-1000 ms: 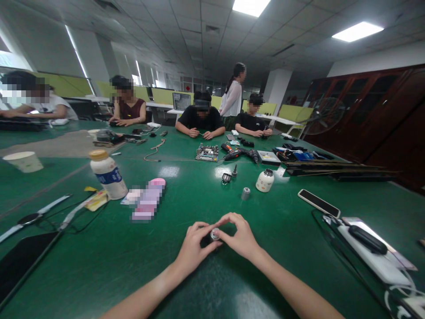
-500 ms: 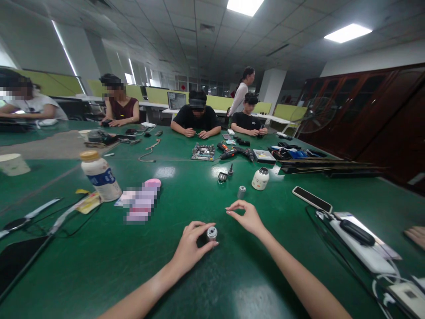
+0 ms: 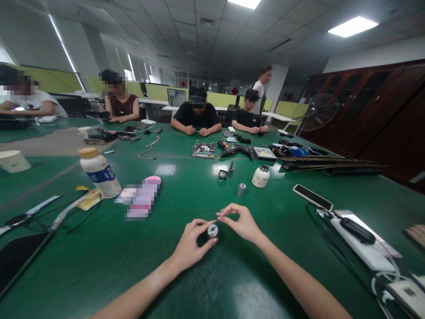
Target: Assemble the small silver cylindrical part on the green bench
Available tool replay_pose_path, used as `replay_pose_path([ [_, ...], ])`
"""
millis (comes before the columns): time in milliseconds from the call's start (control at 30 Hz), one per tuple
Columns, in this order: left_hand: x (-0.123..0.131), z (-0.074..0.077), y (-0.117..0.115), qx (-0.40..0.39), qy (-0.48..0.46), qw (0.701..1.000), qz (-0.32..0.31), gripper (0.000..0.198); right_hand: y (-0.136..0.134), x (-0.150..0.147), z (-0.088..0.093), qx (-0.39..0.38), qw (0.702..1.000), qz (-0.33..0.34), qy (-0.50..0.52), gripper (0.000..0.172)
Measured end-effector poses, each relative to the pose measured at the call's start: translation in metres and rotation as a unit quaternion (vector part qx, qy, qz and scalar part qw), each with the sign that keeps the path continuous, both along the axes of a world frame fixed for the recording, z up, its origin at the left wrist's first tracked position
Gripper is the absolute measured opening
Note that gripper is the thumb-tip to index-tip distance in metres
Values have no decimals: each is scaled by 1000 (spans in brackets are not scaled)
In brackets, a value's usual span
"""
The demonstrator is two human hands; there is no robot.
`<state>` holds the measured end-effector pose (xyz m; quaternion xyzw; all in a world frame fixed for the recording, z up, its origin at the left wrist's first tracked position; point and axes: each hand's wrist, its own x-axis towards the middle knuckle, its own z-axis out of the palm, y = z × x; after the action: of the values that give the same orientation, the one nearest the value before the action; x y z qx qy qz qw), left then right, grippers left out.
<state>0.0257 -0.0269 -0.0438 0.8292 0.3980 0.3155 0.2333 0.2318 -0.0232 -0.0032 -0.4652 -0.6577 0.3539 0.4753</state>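
Note:
My left hand (image 3: 191,241) is curled around a small silver-and-black cylindrical part (image 3: 212,231) that rests low on the green table (image 3: 99,261). My right hand (image 3: 239,221) hovers just right of and above the part, thumb and forefinger pinched together close to its top. What the pinch holds, if anything, is too small to make out. A small grey metal cap (image 3: 241,189) and a white jar (image 3: 260,176) stand farther back on the table.
A white bottle (image 3: 98,171), cables and a dark tablet (image 3: 20,261) lie to the left. A phone (image 3: 312,197) and a power bank with cables (image 3: 360,237) lie to the right. Several people work at the far side, with tools and a circuit board (image 3: 203,149). Another person's hand (image 3: 415,232) shows at the right edge.
My right hand left the part, lifted away to the right, and has now come back close above it in a pinch. My left hand kept hold of the part.

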Motion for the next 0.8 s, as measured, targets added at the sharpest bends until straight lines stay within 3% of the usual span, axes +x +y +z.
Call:
replay_pose_path([
  [100,0,0,0,3,-3,1000,-4,38,-12,-14,5,13,998,15,-54,2],
  [433,2,-1,-1,8,-9,1000,-4,32,-16,-18,3,49,984,21,-172,12],
  [533,2,1,-1,7,-7,1000,-7,35,-15,-16,8,42,987,-26,-153,5],
  [633,2,3,-2,5,-6,1000,-8,39,-13,-11,13,32,992,-73,-103,14],
  [800,2,2,-1,-5,-9,1000,-10,40,-15,-10,14,39,991,17,-130,19],
])
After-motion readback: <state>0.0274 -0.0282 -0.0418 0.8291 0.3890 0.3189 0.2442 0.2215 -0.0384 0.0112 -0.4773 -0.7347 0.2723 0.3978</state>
